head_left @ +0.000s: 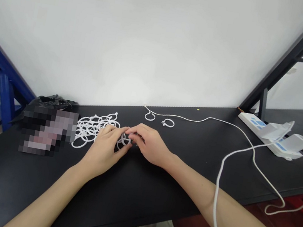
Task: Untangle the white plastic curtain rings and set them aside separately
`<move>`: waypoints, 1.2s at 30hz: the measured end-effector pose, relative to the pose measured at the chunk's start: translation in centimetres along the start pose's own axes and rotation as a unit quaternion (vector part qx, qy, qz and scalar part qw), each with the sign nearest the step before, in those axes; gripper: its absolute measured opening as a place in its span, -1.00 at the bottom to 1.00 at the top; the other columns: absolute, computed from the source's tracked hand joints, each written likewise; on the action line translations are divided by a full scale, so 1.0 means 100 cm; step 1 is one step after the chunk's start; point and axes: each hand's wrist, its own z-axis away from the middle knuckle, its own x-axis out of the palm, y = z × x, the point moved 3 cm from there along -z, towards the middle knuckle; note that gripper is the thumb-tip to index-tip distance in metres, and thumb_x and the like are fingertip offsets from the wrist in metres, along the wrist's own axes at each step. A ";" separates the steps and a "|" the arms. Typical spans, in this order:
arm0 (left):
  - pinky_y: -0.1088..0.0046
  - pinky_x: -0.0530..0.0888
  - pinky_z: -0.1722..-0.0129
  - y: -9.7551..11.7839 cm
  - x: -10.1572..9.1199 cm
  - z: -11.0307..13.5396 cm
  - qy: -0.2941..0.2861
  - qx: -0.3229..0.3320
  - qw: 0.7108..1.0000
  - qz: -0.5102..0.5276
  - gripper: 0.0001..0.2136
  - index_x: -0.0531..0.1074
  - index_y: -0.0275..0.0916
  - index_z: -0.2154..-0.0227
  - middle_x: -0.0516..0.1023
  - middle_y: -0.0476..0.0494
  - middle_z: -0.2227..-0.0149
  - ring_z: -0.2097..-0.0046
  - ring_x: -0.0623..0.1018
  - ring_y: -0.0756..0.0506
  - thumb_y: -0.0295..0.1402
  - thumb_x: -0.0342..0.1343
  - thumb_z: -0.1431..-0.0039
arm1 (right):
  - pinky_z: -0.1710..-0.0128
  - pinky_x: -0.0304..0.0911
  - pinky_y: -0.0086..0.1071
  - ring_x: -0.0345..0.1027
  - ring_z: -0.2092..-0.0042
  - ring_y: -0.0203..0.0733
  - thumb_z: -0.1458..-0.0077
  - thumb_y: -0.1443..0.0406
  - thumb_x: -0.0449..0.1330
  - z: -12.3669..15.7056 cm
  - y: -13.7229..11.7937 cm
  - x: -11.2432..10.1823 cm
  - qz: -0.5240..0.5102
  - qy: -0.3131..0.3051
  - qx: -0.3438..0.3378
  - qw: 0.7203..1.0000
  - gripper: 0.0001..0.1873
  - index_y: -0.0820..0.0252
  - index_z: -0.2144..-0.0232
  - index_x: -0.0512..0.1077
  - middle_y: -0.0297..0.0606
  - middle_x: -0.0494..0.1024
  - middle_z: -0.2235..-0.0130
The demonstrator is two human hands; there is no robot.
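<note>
Both my hands meet over the middle of the black table, closed around white plastic rings (123, 140). My left hand (109, 141) pinches them from the left, thumb below and fingers above. From the right, my right hand (149, 143) grips the same rings with bent fingertips. Fingers cover part of these rings, so how they join cannot be made out. Just left of my left hand lies a tangled pile of similar white rings (87, 127), each with a small knob. Two single rings lie behind my right hand, one (150, 117) near the wall and another (168, 123) beside it.
A black plastic bag (50, 101) and a blurred-out item (51, 133) sit at the left. White power strip (270, 136) with plugs stands at the right. Its white cable (220, 172) loops over my right forearm. A pale wall (152, 43) rises behind the table (138, 201).
</note>
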 end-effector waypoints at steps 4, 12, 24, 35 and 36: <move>0.15 0.35 -0.01 0.001 -0.002 0.000 -0.009 -0.008 1.000 0.004 -0.62 0.30 -0.22 -0.09 0.44 -0.18 0.15 0.03 0.35 -0.20 -0.23 0.05 -0.24 | 0.17 0.34 -0.39 0.42 0.25 -0.31 -0.26 0.38 0.04 0.000 0.001 0.001 -0.013 0.000 -0.001 1.000 -0.82 0.17 0.19 0.45 -0.27 0.52 0.21; 0.12 0.36 0.01 0.001 0.001 0.000 -0.017 -0.013 1.000 0.022 -0.64 0.34 -0.18 -0.05 0.42 -0.18 0.15 0.05 0.36 -0.20 -0.19 0.05 -0.23 | 0.20 0.31 -0.43 0.41 0.30 -0.35 -0.24 0.40 0.07 -0.002 0.001 -0.003 -0.026 -0.012 0.017 0.999 -0.83 0.17 0.23 0.47 -0.32 0.55 0.21; 0.16 0.39 0.05 0.003 0.000 0.000 -0.024 -0.005 0.999 0.023 -0.66 0.36 -0.18 -0.01 0.45 -0.16 0.19 0.05 0.36 -0.21 -0.17 0.04 -0.23 | 0.19 0.26 -0.43 0.42 0.21 -0.32 -0.22 0.42 0.08 -0.002 0.003 -0.003 -0.006 -0.011 0.038 0.999 -0.81 0.13 0.27 0.49 -0.35 0.58 0.22; 0.04 0.29 -0.07 -0.009 -0.001 -0.002 0.076 -0.050 0.990 -0.108 -0.59 0.29 -0.26 -0.12 0.48 -0.26 0.00 -0.05 0.36 -0.30 -0.24 -0.03 -0.25 | -0.20 0.10 -0.10 0.16 -0.20 0.02 -0.24 0.12 0.09 -0.007 0.042 -0.007 0.221 -0.004 0.111 0.969 -0.51 0.29 -0.12 0.34 -0.03 0.39 -0.14; 0.02 0.29 -0.06 -0.011 -0.001 -0.001 0.080 -0.065 0.987 -0.123 -0.58 0.27 -0.26 -0.14 0.46 -0.28 -0.02 -0.05 0.35 -0.33 -0.25 -0.05 -0.25 | -0.23 0.04 -0.07 0.06 -0.26 0.08 -0.24 0.13 0.09 -0.008 0.049 -0.008 0.249 -0.013 0.128 0.960 -0.47 0.34 -0.15 0.31 0.02 0.31 -0.21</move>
